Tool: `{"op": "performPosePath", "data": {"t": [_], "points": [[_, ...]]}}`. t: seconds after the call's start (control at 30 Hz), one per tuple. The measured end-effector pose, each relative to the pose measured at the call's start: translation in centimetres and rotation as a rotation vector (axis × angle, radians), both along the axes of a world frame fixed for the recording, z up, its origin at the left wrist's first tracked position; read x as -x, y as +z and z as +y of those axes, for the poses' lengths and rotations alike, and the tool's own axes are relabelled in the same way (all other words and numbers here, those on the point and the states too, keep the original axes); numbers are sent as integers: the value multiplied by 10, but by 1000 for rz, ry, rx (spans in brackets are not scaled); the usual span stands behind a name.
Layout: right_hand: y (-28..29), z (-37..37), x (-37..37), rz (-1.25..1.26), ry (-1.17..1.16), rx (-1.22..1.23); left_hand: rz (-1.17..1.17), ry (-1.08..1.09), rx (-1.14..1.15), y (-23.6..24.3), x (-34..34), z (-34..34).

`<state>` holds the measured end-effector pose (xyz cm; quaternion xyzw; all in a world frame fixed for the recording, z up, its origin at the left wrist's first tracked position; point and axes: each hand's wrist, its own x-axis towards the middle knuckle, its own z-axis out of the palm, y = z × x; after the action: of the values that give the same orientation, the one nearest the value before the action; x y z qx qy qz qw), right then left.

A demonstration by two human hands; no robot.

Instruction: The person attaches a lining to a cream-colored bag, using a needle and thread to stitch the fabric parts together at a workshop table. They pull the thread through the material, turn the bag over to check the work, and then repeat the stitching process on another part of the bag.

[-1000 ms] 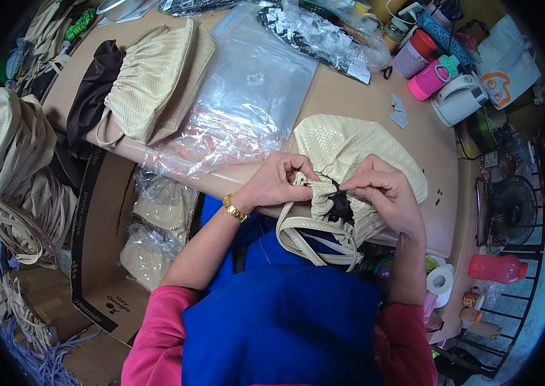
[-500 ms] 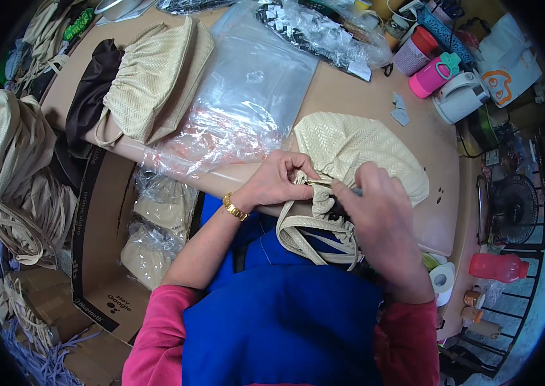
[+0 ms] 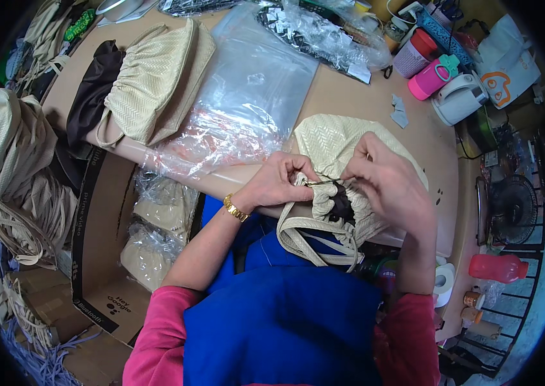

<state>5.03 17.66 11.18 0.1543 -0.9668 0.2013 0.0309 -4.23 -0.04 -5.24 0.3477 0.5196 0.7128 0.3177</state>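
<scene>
A cream woven-textured handbag (image 3: 330, 136) lies at the table's near edge, its gathered opening turned toward me. Inside the opening shows a dark lining (image 3: 342, 206). With thumb and fingers, my left hand (image 3: 272, 181) pinches the bag's gathered rim at the left of the opening. Over the bag's right side is my right hand (image 3: 391, 183), its fingers pinched together; whatever they hold is too small to make out. The bag's cream straps (image 3: 298, 237) hang in loops below, against my blue apron (image 3: 279, 321).
Another cream handbag (image 3: 150, 90) lies far left beside clear plastic bags (image 3: 253, 77). Below the table edge, an open cardboard box (image 3: 102, 257) holds wrapped cream items (image 3: 156, 225). A pink bottle (image 3: 430, 80) and white kettle (image 3: 459, 100) stand at the back right.
My right hand has lifted up and away from the bag's opening, uncovering more of the dark lining. A small bluish-grey thing at its fingers no longer shows. My left hand keeps its hold.
</scene>
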Motion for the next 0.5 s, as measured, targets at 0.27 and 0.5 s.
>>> {"op": "performPosePath", "data": {"t": [0.27, 0.5], "points": [[-24, 24, 15, -227, -21, 118, 50, 9, 24, -4, 2, 2], [-33, 35, 13, -477, -7, 478, 36, 11, 45, 0, 1, 0]]}}
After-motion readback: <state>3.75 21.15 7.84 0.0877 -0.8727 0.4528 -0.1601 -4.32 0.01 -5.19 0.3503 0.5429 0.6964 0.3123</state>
